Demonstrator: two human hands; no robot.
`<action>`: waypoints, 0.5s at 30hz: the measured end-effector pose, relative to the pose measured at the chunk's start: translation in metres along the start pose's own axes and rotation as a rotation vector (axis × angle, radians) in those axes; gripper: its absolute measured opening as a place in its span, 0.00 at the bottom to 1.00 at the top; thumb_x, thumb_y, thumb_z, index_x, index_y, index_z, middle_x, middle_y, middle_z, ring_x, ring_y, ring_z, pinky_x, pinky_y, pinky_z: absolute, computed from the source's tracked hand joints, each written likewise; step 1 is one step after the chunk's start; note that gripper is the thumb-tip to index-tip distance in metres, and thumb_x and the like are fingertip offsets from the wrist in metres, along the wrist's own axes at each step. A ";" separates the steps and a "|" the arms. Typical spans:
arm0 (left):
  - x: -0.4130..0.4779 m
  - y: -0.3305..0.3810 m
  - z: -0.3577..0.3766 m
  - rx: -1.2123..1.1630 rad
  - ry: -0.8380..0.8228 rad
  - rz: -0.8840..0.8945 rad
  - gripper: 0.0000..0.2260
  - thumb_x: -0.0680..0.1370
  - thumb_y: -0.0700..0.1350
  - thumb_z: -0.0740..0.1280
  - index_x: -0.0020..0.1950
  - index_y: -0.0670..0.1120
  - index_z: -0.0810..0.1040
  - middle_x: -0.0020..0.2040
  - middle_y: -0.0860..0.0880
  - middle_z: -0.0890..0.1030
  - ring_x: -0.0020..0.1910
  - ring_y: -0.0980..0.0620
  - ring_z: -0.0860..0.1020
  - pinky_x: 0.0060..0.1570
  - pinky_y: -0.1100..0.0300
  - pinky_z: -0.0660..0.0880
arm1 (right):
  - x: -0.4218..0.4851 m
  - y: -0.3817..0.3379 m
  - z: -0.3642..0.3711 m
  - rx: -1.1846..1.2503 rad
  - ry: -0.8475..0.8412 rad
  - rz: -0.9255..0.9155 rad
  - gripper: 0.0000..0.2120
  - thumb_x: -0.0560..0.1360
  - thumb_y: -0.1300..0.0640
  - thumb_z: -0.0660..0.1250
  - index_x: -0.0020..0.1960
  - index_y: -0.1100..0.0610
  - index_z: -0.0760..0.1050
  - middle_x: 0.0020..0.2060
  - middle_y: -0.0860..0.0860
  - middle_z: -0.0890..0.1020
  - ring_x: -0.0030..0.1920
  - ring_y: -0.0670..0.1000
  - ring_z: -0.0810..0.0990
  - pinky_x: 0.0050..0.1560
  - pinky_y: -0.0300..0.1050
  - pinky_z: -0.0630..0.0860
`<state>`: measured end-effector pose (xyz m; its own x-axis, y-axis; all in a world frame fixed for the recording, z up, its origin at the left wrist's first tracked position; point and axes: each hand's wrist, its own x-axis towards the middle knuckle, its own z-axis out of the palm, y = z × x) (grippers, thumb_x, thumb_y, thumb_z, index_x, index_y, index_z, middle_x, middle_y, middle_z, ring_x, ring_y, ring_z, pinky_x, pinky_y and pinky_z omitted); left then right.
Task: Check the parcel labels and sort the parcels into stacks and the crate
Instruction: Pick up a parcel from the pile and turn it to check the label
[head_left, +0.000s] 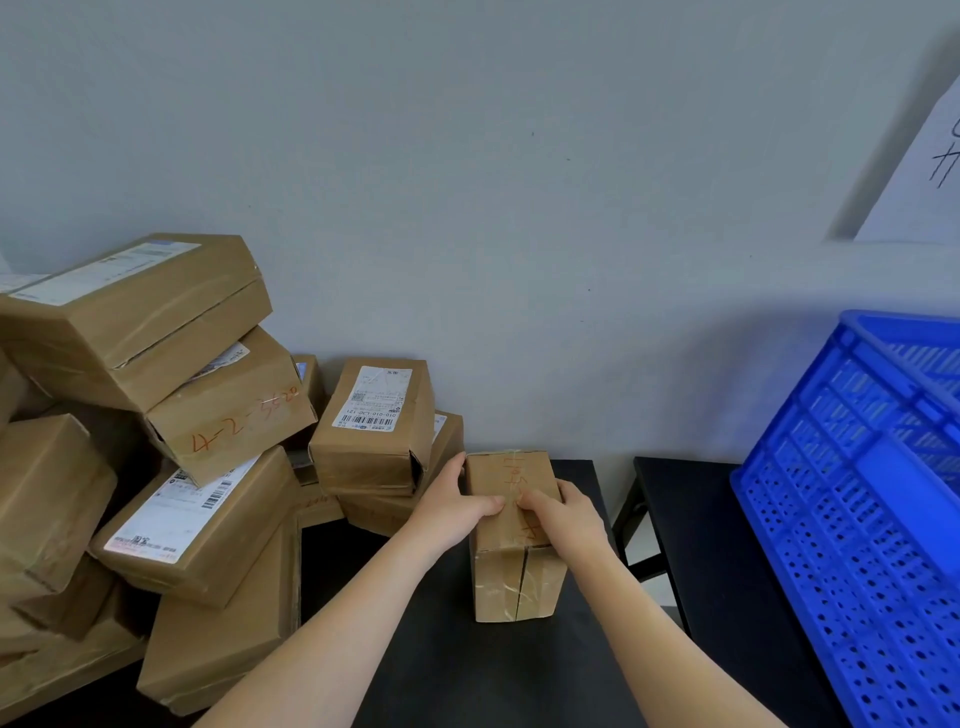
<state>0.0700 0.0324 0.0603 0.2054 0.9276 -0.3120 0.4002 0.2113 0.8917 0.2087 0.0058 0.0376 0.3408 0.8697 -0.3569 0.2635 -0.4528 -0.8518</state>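
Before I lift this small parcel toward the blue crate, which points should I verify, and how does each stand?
1. Grip: left hand and right hand both hold the small parcel at its top: ok.
2. Reading the red handwriting: not ok, fingers cover part.
3. Parcel upright on the black table: ok.
4. Room inside the blue crate: cannot tell, inside hidden.
5. Steadiness of the parcel pile at the left: not ok, several boxes lie tilted.

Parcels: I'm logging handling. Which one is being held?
The lone parcel on the black table, right of the pile; left hand and right hand hold it.
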 end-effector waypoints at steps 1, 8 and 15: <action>0.001 0.000 0.000 0.005 0.000 -0.003 0.34 0.76 0.44 0.69 0.77 0.49 0.55 0.73 0.49 0.65 0.71 0.48 0.65 0.67 0.53 0.66 | 0.000 0.000 0.000 -0.004 0.000 0.002 0.25 0.74 0.47 0.66 0.69 0.51 0.67 0.54 0.48 0.78 0.49 0.48 0.77 0.38 0.40 0.70; 0.006 -0.002 -0.002 0.008 -0.022 -0.020 0.34 0.77 0.46 0.69 0.77 0.52 0.54 0.73 0.51 0.64 0.71 0.48 0.65 0.67 0.49 0.68 | 0.004 -0.001 -0.001 -0.015 -0.011 0.009 0.24 0.74 0.49 0.66 0.68 0.52 0.68 0.53 0.49 0.78 0.49 0.49 0.77 0.41 0.42 0.72; 0.005 -0.009 -0.016 -0.156 0.007 -0.018 0.20 0.83 0.44 0.55 0.76 0.52 0.60 0.75 0.50 0.63 0.73 0.48 0.62 0.66 0.48 0.66 | 0.003 -0.020 -0.015 -0.101 0.003 -0.084 0.28 0.75 0.59 0.64 0.73 0.47 0.63 0.62 0.49 0.75 0.44 0.46 0.76 0.37 0.40 0.73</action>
<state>0.0526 0.0402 0.0557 0.1931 0.9254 -0.3262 0.2595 0.2725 0.9265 0.2177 0.0145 0.0590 0.3168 0.9048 -0.2846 0.3805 -0.3961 -0.8357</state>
